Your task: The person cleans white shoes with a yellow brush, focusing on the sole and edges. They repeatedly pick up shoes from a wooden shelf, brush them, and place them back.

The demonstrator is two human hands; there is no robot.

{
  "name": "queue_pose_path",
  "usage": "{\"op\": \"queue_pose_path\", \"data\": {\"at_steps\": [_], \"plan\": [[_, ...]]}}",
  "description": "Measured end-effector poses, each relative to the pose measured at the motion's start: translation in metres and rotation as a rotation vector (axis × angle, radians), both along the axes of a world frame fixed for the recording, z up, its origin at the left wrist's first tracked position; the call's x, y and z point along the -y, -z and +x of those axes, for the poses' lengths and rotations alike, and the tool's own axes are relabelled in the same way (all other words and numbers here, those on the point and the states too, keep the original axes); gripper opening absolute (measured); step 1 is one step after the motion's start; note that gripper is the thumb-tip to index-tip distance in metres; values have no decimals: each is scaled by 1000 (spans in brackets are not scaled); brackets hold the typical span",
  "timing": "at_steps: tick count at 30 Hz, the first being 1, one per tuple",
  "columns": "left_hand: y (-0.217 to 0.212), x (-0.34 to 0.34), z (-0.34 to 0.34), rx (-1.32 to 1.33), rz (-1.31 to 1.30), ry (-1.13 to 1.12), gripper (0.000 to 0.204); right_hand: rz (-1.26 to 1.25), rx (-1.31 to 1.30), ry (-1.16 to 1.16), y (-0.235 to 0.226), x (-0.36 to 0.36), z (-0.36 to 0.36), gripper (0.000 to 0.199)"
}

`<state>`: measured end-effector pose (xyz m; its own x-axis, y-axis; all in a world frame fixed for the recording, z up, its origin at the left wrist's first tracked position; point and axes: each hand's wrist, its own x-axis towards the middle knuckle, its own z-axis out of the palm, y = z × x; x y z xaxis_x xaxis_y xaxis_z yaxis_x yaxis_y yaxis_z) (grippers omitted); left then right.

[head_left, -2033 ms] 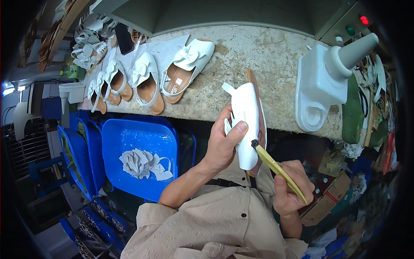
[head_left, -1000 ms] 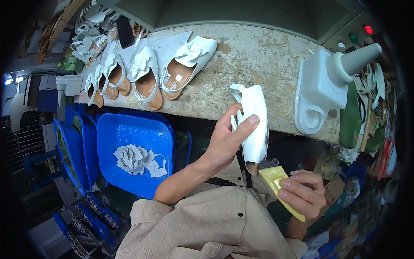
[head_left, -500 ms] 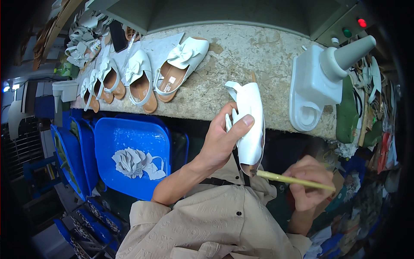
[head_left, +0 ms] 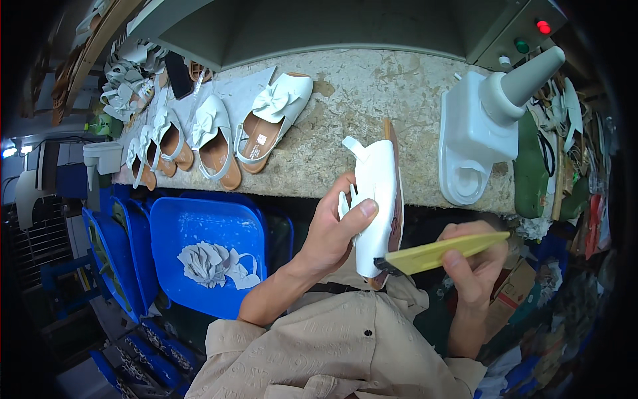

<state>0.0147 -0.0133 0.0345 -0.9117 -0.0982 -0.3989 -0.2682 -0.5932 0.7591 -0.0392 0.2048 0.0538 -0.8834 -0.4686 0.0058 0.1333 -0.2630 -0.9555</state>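
My left hand (head_left: 332,233) is closed round a white sandal (head_left: 375,176), its thumb pressed on the upper. The sandal is tilted on its side, with a brown sole edge showing along its right and a loose strap at the far end. My right hand (head_left: 468,276) grips a brush (head_left: 445,254) by its flat yellow handle. Its dark bristles touch the sandal's near end, at the edge between the white upper and the sole. Finished-looking white sandals with bows, among them a front one (head_left: 276,120), line the bench's left side.
A white plastic pot (head_left: 468,139) with a grey cone stands on the worn bench (head_left: 345,80) at the right. Below the bench at left, a blue tub (head_left: 206,223) holds white cut pieces (head_left: 211,264). A grey metal housing (head_left: 345,23) with button lights borders the back.
My left hand has rolled the sandal, so more of its brown sole edge shows. The brush has turned to show its flat broad handle, and its tip has shifted slightly left.
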Motion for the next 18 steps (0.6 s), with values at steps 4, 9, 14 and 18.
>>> {"op": "queue_pose_path", "data": {"at_steps": [4, 9, 14, 18], "plan": [[0, 1, 3, -24, -1, 34, 48, 99, 7, 94, -5, 10, -15, 23], [-2, 5, 2, -27, 70, 38, 46, 167, -294, 334, -5, 17, -10, 21], [2, -1, -11, 10, 123, -121, 36, 450, -974, -43, -11, 7, 0, 22], [-3, -7, -15, -43, 31, -66, 46, 672, -1014, -28, -14, 24, 5, 25]]}}
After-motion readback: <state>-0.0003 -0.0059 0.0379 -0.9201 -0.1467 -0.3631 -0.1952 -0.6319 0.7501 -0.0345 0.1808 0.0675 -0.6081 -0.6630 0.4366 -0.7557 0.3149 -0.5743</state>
